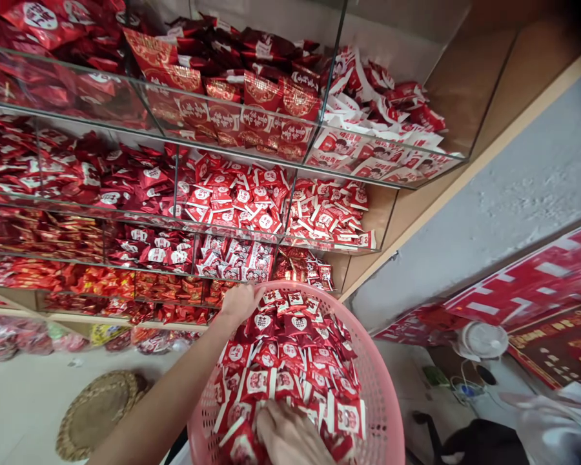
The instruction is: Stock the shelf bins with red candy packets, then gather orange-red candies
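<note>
A pink plastic basket (380,381) with perforated walls stands in front of me, tilted in view and heaped with small red and white wrapped candies (290,355). Several carry white heart or face prints. My left hand (239,303) grips the basket's far rim at the left, its fingers closed over the edge. Deep in the near part of the heap, my right hand (293,434) has curled fingers, pinching at a red wrapped candy (242,442) beside it. The fingertips of my right hand are partly hidden among the wrappers.
Tiered shelves with clear dividers (319,123) hold red packets ahead. Bagged goods (106,336) lie along the shelf's base. A round woven stool (101,413) stands on the floor at left. At right are a grey wall (523,155), red printed boxes (537,278) and a white round container (481,339).
</note>
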Available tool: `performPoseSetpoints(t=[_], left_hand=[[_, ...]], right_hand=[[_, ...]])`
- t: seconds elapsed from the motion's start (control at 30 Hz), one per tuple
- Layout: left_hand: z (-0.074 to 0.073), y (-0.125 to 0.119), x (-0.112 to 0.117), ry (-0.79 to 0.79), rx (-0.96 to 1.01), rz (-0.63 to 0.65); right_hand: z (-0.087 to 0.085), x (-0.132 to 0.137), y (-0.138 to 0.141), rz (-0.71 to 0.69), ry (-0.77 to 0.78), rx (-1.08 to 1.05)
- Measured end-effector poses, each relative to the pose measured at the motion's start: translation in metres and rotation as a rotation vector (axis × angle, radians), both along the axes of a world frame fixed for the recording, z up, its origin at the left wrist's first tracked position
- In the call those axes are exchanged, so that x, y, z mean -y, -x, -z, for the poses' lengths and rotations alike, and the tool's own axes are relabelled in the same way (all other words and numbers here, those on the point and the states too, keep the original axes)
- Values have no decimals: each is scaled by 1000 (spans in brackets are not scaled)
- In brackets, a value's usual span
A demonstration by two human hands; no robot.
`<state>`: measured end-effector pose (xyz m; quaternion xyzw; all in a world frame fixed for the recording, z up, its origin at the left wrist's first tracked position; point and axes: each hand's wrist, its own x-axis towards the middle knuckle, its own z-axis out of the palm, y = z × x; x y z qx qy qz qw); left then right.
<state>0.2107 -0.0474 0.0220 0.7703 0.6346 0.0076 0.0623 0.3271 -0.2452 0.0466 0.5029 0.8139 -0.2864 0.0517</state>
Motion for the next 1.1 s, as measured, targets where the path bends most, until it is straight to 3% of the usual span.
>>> performPoseSetpoints(t=[0.1,0.23,0.4,0.53,0.67,0.83,1.1], left_hand=[[2,1,0,-23,0,6],[1,2,0,-29,13,4],[0,4,0,-11,35,13],[1,5,-1,-39,35,14],[3,6,-2,-36,50,15],[5,7,-3,-41,76,29],[4,7,-3,-35,59,22]], right_hand=[[-20,-13,-12,61,-123,-61],[-63,-47,-33,193,-375,-133],[-112,-114,-68,357,-699,-197],[-135,-170,-107,541,-850,9],[-149,-207,-130,699,-800,278],[-152,-228,-123,665,-686,497],[-147,-240,-125,663,-654,579]])
